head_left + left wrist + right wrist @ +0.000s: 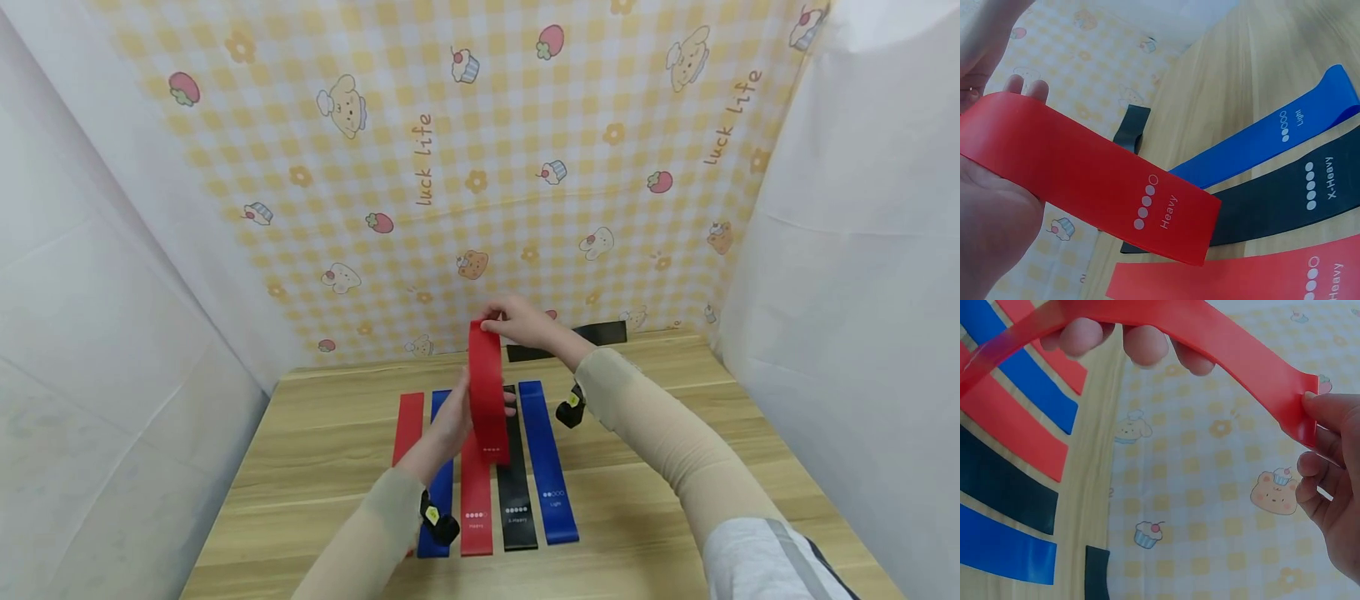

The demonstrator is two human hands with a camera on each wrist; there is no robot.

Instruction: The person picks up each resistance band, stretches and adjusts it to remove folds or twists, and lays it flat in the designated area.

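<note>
A red resistance loop band (486, 379), printed "Heavy" with dots, is held up above the table. My right hand (523, 322) pinches its upper end between thumb and fingers, as the right wrist view shows of the band (1254, 375). My left hand (452, 418) supports the band lower down; it lies across the palm, and fingertips (1027, 87) stick out past its edge. The lower end hangs loose over another red band (476, 500) and a black X-Heavy band (517, 508) on the table. The left thumb is mostly hidden.
On the wooden table (637, 517) a blue Light band (549, 467) lies to the right. Another blue band (442, 492) and a red band (408, 425) lie to the left, partly under my left arm. A black band (603, 333) lies at the back by the patterned cloth (450, 167).
</note>
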